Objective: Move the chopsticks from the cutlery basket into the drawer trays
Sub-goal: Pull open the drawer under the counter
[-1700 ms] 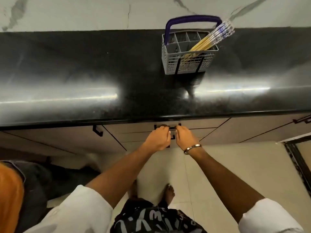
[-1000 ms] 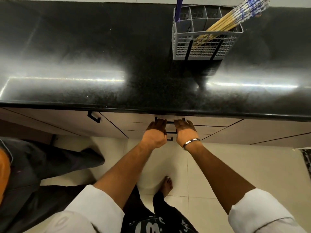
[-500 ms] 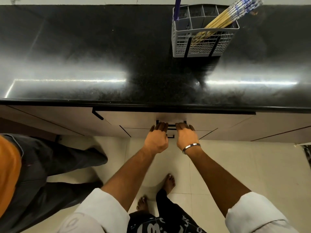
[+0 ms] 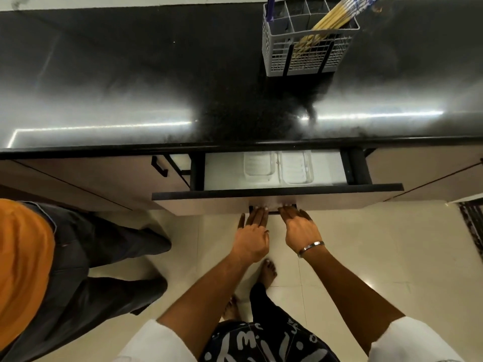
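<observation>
Gripping drawer handle (image 4: 272,208): left hand (image 4: 252,237), right hand (image 4: 300,228), fingers curled on it. Chopsticks (image 4: 337,15) in cutlery basket (image 4: 308,50) on table, far, up-right, leaning right. Right hand nearer. Trays (image 4: 278,169) between.

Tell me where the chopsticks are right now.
In the head view, the chopsticks lean in the grey cutlery basket at the countertop's far right, behind the open drawer.

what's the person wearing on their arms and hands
Both forearms are bare below white sleeves pushed up near the elbows. The right hand has a thin silver bangle at the wrist. The left hand wears nothing.
</observation>
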